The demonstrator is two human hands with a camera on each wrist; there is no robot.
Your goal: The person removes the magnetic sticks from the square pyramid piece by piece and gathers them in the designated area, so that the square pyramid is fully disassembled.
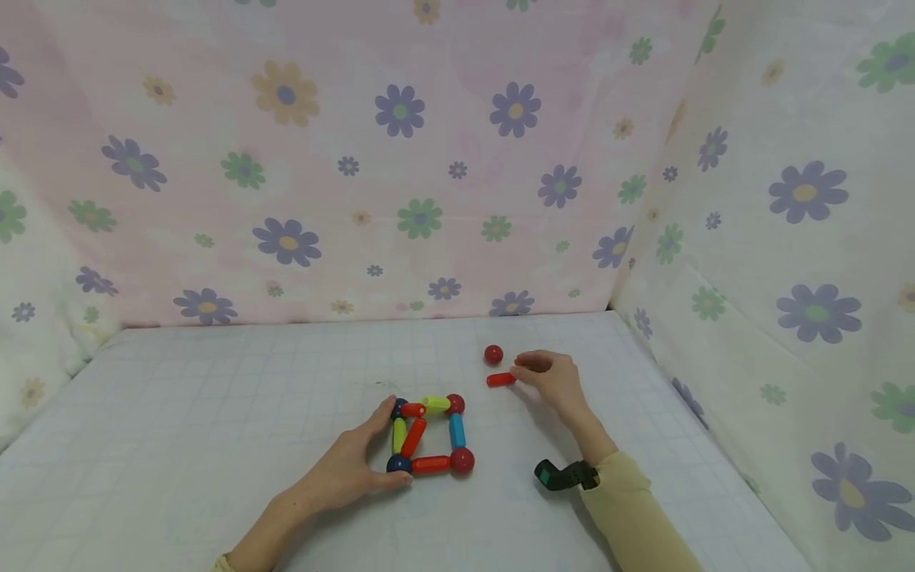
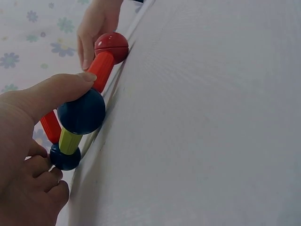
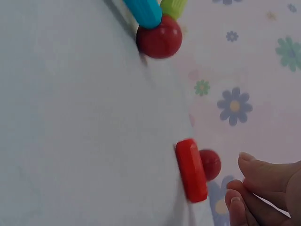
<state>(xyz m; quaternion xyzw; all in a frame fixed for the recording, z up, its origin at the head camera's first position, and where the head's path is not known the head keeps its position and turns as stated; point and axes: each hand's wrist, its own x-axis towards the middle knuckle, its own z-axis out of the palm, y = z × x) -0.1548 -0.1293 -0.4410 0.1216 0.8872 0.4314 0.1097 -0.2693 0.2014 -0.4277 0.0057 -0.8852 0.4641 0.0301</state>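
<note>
My left hand (image 1: 346,465) grips a flat frame of magnetic rods and balls at its left side, thumb on the near dark blue ball (image 2: 82,112) and fingers by the far dark blue ball (image 2: 65,157). The frame has a blue rod (image 1: 457,431), yellow-green rods (image 1: 399,435), red rods (image 1: 432,464) and red balls (image 1: 462,461) at its right corners. A red rod (image 1: 413,437) angles up inside it. My right hand (image 1: 557,385) is beside a loose red rod (image 3: 192,170); in the right wrist view its fingertips stand apart from that rod, with no rod visible between them.
A loose red ball (image 1: 493,354) lies just behind the loose rod. A black device (image 1: 565,475) is strapped at the right wrist. White cloth (image 1: 214,397) covers the table, with flowered curtains (image 1: 429,159) behind and to the sides.
</note>
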